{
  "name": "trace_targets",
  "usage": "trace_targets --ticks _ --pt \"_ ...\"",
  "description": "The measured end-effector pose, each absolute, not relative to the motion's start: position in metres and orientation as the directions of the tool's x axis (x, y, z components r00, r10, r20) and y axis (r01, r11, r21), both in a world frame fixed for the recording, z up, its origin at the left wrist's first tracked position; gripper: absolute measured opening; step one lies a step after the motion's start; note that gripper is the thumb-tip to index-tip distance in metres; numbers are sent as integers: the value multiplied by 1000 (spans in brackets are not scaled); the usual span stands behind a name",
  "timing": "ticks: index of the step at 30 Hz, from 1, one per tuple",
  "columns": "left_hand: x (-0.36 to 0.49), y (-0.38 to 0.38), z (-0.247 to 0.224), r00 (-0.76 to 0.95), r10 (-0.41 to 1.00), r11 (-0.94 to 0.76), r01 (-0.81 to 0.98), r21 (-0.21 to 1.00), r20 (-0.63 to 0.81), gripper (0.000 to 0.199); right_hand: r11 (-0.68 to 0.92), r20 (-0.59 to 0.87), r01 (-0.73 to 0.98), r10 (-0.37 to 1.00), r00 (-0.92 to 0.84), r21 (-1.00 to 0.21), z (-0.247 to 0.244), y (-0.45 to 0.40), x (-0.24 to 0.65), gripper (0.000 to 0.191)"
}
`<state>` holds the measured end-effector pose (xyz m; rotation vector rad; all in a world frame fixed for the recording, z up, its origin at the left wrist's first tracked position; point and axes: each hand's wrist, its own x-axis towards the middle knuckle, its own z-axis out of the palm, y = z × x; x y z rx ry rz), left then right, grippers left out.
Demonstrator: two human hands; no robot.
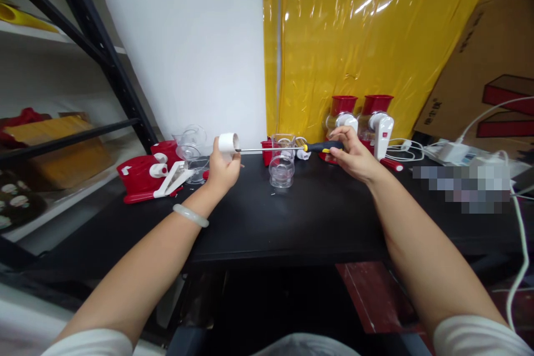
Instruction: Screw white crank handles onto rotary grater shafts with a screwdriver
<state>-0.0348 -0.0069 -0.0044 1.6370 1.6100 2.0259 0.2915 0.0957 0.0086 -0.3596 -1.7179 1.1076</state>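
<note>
My left hand [224, 169] is closed around a white cylindrical plastic part [227, 143], its open end facing right. In my right hand [349, 151] is a screwdriver [321, 147] with a dark blue and yellow handle, held level. Its long metal shaft points left, and the tip reaches the mouth of the white part; whether it touches a screw inside is hidden. Beyond the shaft, a clear plastic housing [282, 169] stands on the black table [287, 228]. Left of my left hand rests a red grater body [144, 178] with a white crank handle [172, 179].
Two red-and-white rotary graters [377, 117] stand at the back right. White cables and a power strip [453, 151] lie on the right, beside a large cardboard box [488, 61]. Clear plastic parts [192, 147] stand back left, near a metal shelf rack [104, 61].
</note>
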Motion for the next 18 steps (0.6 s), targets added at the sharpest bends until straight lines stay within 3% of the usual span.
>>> trace_targets --ticks 5,8,11,14,18 --pt "-30 -7 -8 -394 601 -457 544 703 695 35 505 602 -333 716 -353 -796 15 87 289 57" --pt "-21 -12 -6 -380 591 -513 505 695 712 35 490 603 -370 734 -313 -789 18 83 284 47" --pt "-11 -17 -2 -370 520 -554 539 634 770 35 492 559 -274 779 -285 -826 17 81 279 44" --pt "-8 -14 0 -306 361 -670 572 473 881 39 540 555 -129 814 -170 -832 15 80 277 46" --pt "-15 -3 -3 -98 148 -840 514 177 984 40 631 642 -167 766 -20 -758 15 82 280 46"
